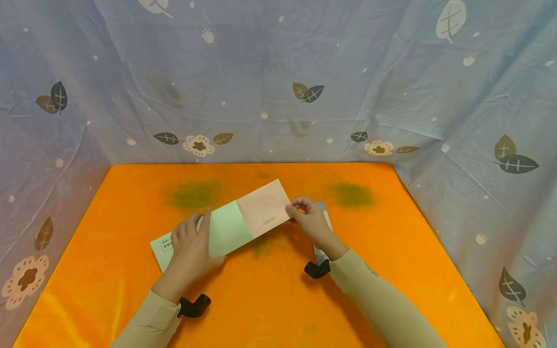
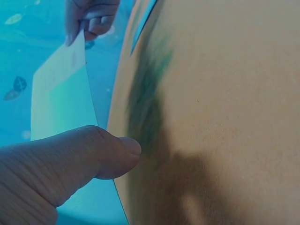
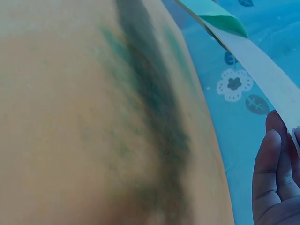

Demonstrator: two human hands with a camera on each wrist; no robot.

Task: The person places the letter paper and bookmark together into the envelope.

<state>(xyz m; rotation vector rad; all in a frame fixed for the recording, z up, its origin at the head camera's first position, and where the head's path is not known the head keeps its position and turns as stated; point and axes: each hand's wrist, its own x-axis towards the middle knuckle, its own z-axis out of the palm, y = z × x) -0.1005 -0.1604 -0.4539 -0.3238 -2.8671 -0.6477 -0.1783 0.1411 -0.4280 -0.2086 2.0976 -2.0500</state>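
Hands: two; the left hand (image 1: 191,241) grips the green paper (image 1: 226,220) across its width, fingers toward the far edge, thumb by the near one; the right hand (image 1: 311,220) pinches the right end of the peach section (image 1: 265,208).
Paper strip: one green part and one peach part, end to end, raised at a slant above the tabletop (image 1: 270,299); one boxed print (image 1: 167,243) near the left end.
Patterned slip: one (image 1: 326,216), partly hidden beneath the right hand and wrist.
Black wrist pieces: two, one at each cuff, left (image 1: 195,306) and right (image 1: 317,269).
Green patches: two toward the back, left (image 1: 193,193) and right (image 1: 351,193).
Edges: the tabletop's back edge meets the curtain (image 1: 261,63); orange surface stretches between the forearms and well out to the right.
Left wrist view only: the thumb lying across the paper's face.
Right wrist view only: the green edge lifting over the paler part.
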